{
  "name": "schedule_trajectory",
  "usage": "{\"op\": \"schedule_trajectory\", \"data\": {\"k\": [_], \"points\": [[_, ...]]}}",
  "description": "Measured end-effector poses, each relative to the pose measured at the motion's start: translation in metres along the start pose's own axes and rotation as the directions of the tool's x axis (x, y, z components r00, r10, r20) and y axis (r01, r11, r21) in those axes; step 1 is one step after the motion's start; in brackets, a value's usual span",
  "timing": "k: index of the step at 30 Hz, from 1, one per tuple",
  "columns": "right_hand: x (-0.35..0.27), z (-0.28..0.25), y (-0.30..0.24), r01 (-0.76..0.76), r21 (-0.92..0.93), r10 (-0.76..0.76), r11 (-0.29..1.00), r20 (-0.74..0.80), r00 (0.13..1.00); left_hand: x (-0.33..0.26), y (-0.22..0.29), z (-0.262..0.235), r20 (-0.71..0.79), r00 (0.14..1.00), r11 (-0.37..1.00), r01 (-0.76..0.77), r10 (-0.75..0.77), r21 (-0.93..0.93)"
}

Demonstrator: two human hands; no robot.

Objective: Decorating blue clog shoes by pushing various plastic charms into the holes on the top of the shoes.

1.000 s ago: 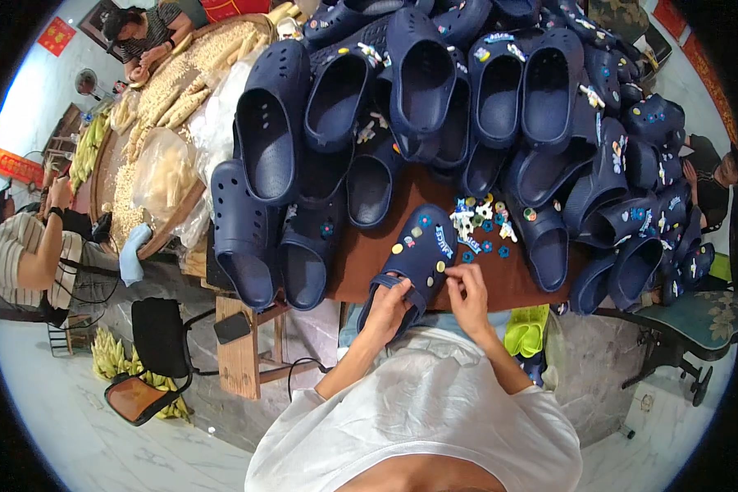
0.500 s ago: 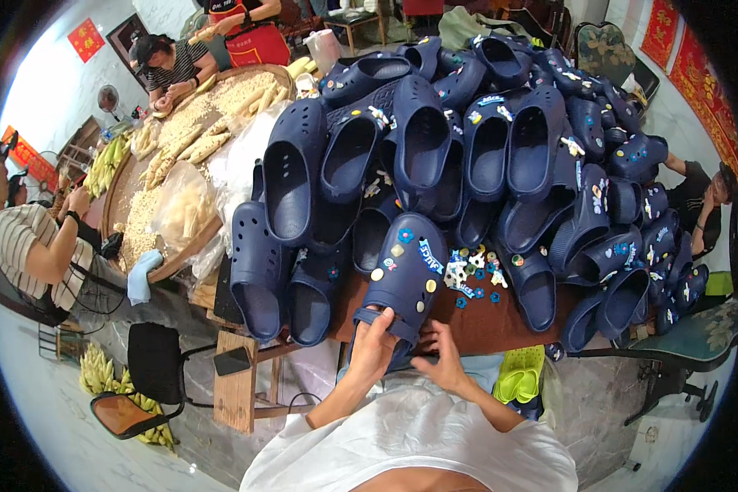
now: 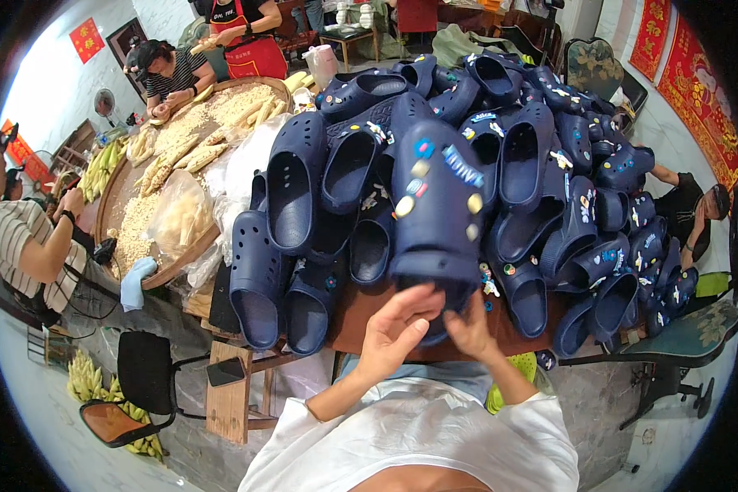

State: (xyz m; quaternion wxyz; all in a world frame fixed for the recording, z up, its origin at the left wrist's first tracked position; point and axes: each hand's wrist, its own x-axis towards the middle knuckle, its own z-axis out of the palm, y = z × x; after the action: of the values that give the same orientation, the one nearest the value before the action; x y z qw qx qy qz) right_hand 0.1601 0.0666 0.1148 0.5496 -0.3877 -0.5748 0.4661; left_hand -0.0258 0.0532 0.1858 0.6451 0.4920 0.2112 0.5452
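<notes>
One clog is above the near edge of the worktop, before the heaped clogs, with the fingers of the left hand and right hand at its near end. Left of the heap, a tray bears corn kernels and, toward its near right side, a bag. Closer to the person, on the left, a phone lies on a stool, right of a chair.

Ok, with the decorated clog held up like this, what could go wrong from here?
The raised clog could slip: the left hand looks open, and the blurred right hand is at its heel end, grip unclear. Its toe overlaps the heaped clogs in view, so it might bump them if close. Loose charms on the brown tabletop could be brushed aside.
</notes>
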Motion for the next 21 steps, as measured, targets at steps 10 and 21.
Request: {"op": "schedule_trajectory", "data": {"k": [10, 21], "points": [[0.108, -0.075, -0.039, -0.07, 0.116, 0.103, 0.991, -0.307, 0.946, 0.114, -0.041, -0.069, -0.304, 0.917, 0.668, 0.057, 0.26, 0.742], [0.139, -0.094, -0.025, -0.102, 0.185, 0.156, 0.977, -0.305, 0.939, 0.211, -0.077, -0.087, -0.397, 0.9, 0.624, 0.208, 0.18, 0.753]]}}
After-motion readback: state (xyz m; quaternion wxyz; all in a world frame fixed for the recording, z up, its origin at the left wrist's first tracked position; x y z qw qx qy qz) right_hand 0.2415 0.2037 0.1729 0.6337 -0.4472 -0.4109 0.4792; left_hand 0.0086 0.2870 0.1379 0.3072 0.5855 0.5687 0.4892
